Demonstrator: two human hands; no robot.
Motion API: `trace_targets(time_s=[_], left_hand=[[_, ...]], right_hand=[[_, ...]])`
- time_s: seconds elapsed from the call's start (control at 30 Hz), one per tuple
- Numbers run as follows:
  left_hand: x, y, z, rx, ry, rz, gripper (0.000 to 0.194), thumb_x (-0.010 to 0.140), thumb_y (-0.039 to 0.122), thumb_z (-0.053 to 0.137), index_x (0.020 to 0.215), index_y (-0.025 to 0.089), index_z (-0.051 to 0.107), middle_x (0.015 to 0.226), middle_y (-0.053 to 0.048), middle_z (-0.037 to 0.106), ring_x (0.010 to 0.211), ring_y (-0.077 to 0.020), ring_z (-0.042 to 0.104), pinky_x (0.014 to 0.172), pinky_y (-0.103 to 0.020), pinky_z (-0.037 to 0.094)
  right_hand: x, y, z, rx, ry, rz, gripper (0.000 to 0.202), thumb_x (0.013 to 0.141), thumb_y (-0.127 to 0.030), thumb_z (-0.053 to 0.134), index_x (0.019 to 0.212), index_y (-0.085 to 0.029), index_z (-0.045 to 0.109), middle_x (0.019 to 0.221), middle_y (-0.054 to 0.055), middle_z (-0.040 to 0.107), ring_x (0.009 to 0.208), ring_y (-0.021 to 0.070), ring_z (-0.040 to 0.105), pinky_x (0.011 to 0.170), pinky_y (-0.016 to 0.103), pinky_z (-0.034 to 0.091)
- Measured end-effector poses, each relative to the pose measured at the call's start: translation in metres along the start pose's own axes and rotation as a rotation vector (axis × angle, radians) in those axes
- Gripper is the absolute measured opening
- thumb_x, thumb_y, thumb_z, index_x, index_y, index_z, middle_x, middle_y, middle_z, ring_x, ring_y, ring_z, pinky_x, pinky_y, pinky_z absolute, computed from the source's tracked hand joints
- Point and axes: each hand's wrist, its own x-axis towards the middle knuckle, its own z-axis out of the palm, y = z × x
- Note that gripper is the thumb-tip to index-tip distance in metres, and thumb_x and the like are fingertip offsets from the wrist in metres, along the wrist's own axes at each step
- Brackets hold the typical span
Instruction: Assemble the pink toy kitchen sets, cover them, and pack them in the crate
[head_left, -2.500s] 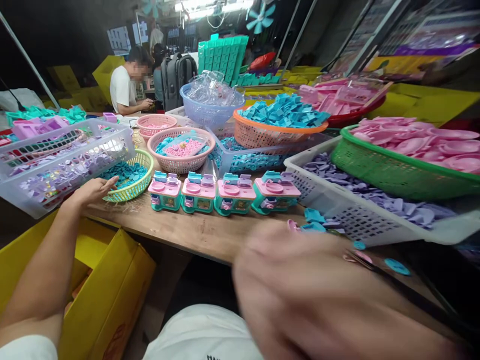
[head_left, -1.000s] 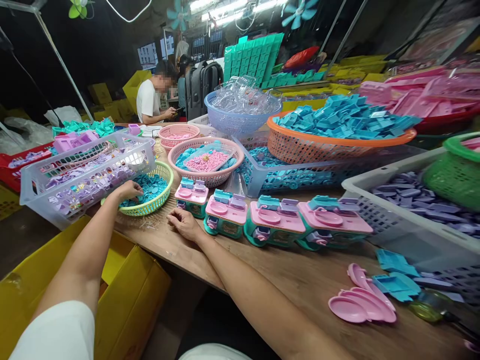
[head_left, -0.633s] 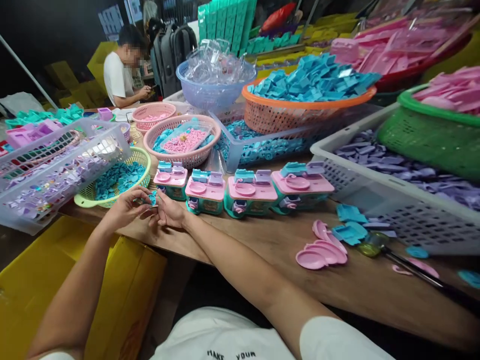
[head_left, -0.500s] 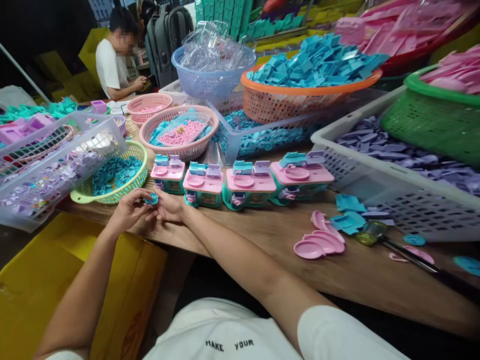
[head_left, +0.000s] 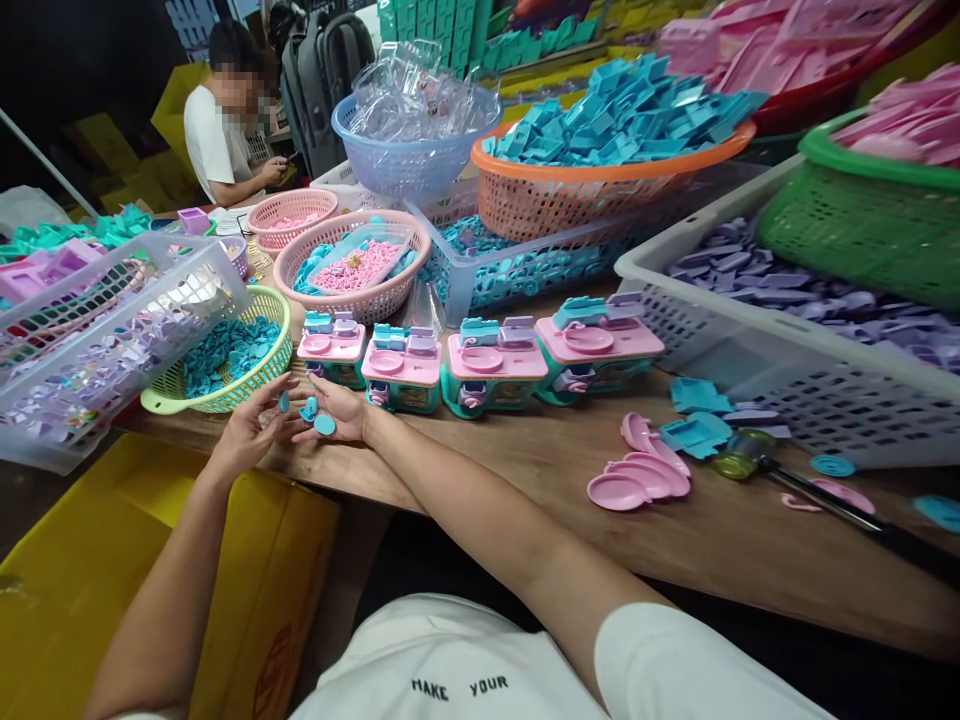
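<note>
Between the thumb and fingers of my left hand (head_left: pixel 251 428) is a small blue round plastic piece (head_left: pixel 283 402), seen nearly edge-on. My right hand (head_left: pixel 341 408) is turned palm up beside it, fingers loosely spread. A few more of these pieces lie on it, among them a flat blue disc (head_left: pixel 324 425) by the fingers. Both hands are over the table's front edge. Just left of them, a yellow-green basket (head_left: pixel 279 362) holds many similar blue pieces. Right behind my right hand begins a row of pink and teal toy kitchen units (head_left: pixel 401 380) with blue and purple fittings.
Pink toy pans (head_left: pixel 637 485), blue trays (head_left: pixel 696 436) and a black-handled tool with a yellow head (head_left: pixel 739 455) lie on the right. A white crate (head_left: pixel 810 400) of purple parts and an orange basket (head_left: pixel 570 195) stand behind. Another person (head_left: pixel 225 130) sits at the far left.
My hands have drawn slightly apart and my right palm has opened, showing the blue pieces on it. My left fingers now have one piece separate from those. The view has shifted a little.
</note>
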Motion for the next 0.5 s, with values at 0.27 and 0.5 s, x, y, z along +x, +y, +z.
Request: trace_targets(time_s=[0.27,0.5], left_hand=[[0.004,-0.01,0.007,-0.079,-0.063,-0.01,0.068,0.089,0.044,0.068,0.15,0.024,0.045,0.145,-0.016,0.057,0.133,-0.0297,0.057,0.108,-0.049,0.051],[0.011,-0.001,-0.001,-0.013,0.017,-0.066,0.052,0.091,0.053,0.061,0.127,0.016,0.064,0.128,-0.015,0.069,0.119,-0.0279,0.065,0.106,-0.045,0.052]], right_hand=[[-0.001,-0.001,0.002,0.044,-0.031,-0.008,0.05,0.108,-0.048,0.021,0.099,-0.015,0.058,0.086,0.006,0.067,0.053,0.0079,0.053,0.031,0.01,0.026],[0.0,0.003,-0.001,-0.182,-0.055,0.029,0.044,0.107,-0.048,0.032,0.091,-0.016,0.057,0.069,0.002,0.063,0.049,0.0077,0.054,0.032,0.01,0.024]])
